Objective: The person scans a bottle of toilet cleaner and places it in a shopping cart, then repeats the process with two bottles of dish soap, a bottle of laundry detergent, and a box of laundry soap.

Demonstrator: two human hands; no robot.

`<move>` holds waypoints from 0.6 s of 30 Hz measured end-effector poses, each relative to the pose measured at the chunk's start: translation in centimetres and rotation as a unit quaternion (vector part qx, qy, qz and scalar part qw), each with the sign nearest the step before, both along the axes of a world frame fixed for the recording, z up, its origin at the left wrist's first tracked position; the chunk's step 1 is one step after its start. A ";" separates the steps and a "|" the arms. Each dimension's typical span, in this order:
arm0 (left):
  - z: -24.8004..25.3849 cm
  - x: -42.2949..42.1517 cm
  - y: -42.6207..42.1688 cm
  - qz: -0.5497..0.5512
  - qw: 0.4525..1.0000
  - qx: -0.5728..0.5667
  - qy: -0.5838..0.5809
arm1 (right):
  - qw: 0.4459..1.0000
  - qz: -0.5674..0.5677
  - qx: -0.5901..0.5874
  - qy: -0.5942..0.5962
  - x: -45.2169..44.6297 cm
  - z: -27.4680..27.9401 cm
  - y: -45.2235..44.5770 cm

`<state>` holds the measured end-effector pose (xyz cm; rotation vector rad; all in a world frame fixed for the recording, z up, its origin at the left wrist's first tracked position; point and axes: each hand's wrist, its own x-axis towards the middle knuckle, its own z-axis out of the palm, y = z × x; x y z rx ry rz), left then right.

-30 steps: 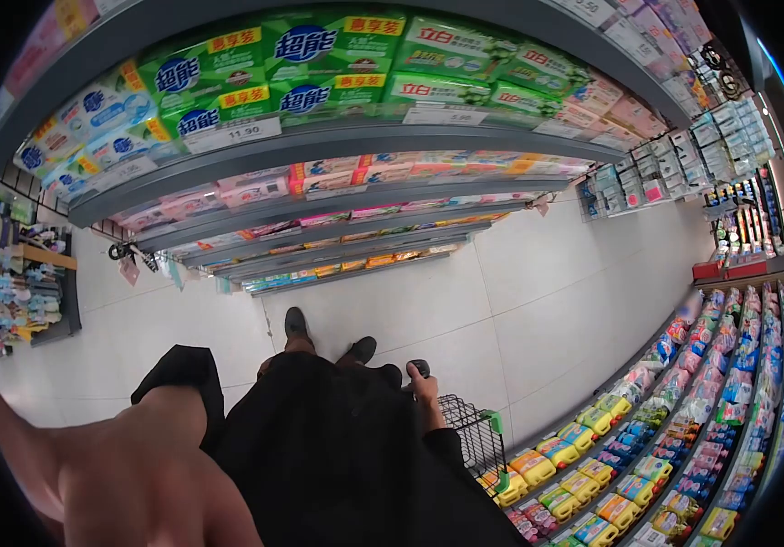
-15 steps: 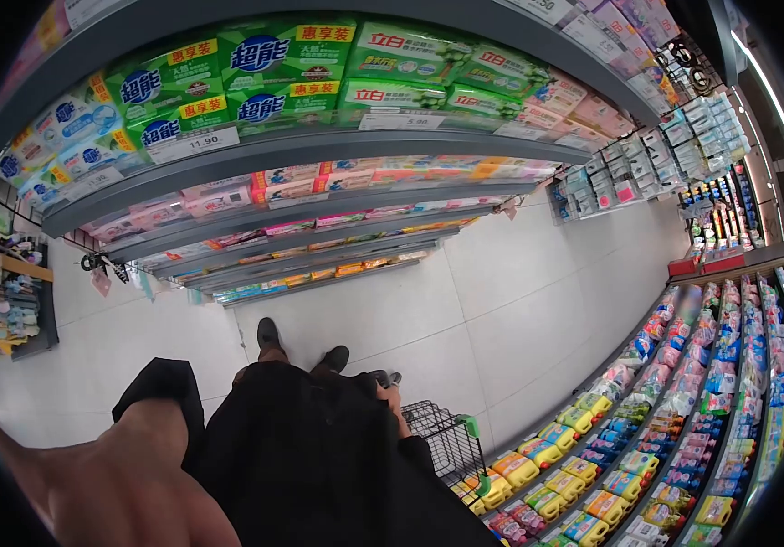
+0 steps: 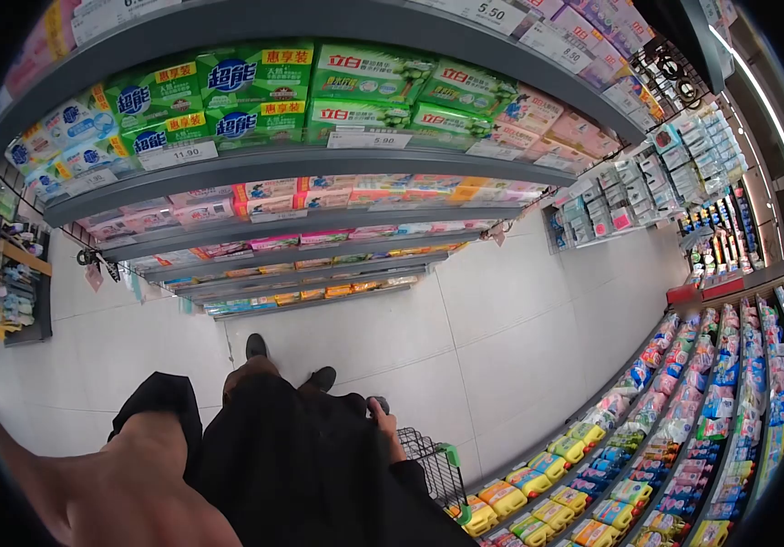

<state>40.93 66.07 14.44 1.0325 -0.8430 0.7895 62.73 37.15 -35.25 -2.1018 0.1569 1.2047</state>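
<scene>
My left hand is very large and close to the camera at the lower left, below a black sleeve; its fingers are out of sight, so any hold is hidden. Low in the middle, my right hand is closed round a small dark rounded thing, too small to make out. Just right of that hand is a black wire basket or cart with green corners, partly covered by my dark sleeve. Dark clothing covers my body, with two dark shoes on the floor beyond.
Ahead, a grey shelf unit holds green packs and pink packs above price tags. Curved shelves of bottles and bags line the right. A rack of hanging packets stands beyond pale floor tiles. Another display is at the left.
The front shelves first shift left and then sit lower in view. My right hand and the wire basket or cart appear further left and lower. My right hand stays closed.
</scene>
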 end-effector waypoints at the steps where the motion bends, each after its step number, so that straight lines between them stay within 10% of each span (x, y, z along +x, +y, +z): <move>1: 0.2 0.0 0.0 -0.001 1.000 0.008 -0.001 | 1.000 0.002 0.005 -0.001 0.0 0.3 -0.1; 18: 5.1 1.0 3.3 0.047 0.994 0.101 -0.014 | 0.981 0.143 -0.101 -0.079 2.7 -1.3 2.3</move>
